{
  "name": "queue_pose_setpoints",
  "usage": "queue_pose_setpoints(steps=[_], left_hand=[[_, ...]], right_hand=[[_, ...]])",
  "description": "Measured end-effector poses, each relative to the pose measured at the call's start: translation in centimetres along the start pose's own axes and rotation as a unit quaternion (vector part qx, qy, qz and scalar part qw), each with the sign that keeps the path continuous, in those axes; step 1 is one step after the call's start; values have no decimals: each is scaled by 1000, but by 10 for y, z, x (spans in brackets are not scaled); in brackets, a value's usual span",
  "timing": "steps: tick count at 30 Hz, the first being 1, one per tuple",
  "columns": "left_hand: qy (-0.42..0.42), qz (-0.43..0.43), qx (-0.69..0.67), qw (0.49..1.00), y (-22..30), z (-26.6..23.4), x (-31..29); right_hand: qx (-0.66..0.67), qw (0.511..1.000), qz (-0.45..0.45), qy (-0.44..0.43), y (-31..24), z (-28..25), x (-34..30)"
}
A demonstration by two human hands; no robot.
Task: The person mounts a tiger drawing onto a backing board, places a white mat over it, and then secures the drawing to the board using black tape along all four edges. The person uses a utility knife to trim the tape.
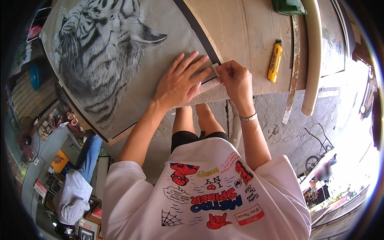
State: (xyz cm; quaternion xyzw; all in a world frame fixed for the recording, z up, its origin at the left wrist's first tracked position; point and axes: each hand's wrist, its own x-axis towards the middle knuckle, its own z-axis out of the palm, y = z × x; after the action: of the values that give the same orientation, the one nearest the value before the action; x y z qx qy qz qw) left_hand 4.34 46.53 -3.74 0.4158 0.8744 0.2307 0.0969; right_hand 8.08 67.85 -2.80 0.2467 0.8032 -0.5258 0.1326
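Observation:
A black-and-white tiger drawing (pixel 104 60) on grey paper, with a dark border, lies on the wooden table. My left hand (pixel 178 82) rests flat on it near the lower right corner, fingers spread and nothing held. Just beyond that corner my right hand (pixel 239 80) is closed in a pinch. Between its thumb and fingertips is a small white piece (pixel 215 69), lying over the dark border; whether it is tape or paper I cannot tell. A yellow box cutter (pixel 275 62) lies to the right of my right hand.
Along the table's right side run a worn flat strip (pixel 294 60) and a long cream tube (pixel 313 60), both jutting past the near edge. A green object (pixel 289 6) sits at the far right. Another person (pixel 74 196) and a fan (pixel 29 140) are at lower left.

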Motion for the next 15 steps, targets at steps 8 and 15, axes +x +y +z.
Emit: queue_pose_setpoints(steps=[8, 15], left_hand=[[-6, -1, -12, 1000, -2, 0, -1], [-16, -5, -12, 1000, -2, 0, 0]], right_hand=[[-8, 999, 34, -9, -6, -2, 2], [-38, 999, 13, 13, -6, 2, 1]])
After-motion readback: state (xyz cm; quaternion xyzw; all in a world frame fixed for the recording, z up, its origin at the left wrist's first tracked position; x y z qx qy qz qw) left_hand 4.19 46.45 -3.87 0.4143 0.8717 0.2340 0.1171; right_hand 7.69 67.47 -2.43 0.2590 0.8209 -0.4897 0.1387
